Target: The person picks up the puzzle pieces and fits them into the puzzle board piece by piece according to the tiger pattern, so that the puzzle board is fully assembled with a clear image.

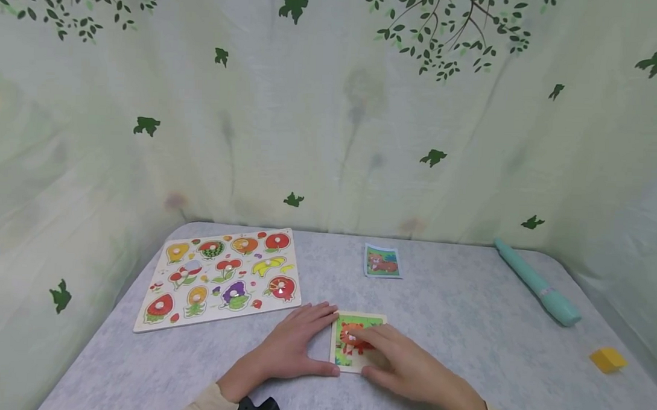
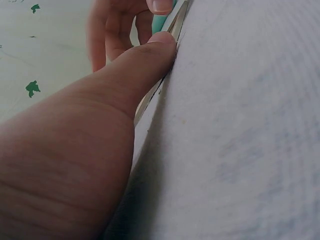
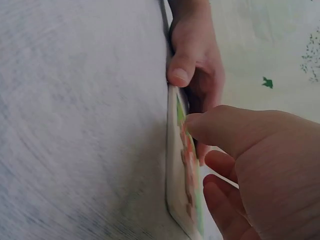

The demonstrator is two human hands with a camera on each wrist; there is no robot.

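Note:
A small square wooden animal puzzle lies flat on the table, with an orange tiger-like picture on green. My left hand holds it at the left side, thumb by the near corner and fingertips by the far one. The left wrist view shows that thumb against the thin puzzle edge. From the right, my right hand reaches over the puzzle, its fingertips on or just above the picture and covering its right part. In the right wrist view its thumb is by the picture's surface.
On the left lies a large fruit peg puzzle board. A small card with a brown animal lies behind the hands. To the right are a teal folded umbrella-like object and a yellow block. A leaf-printed curtain surrounds the table.

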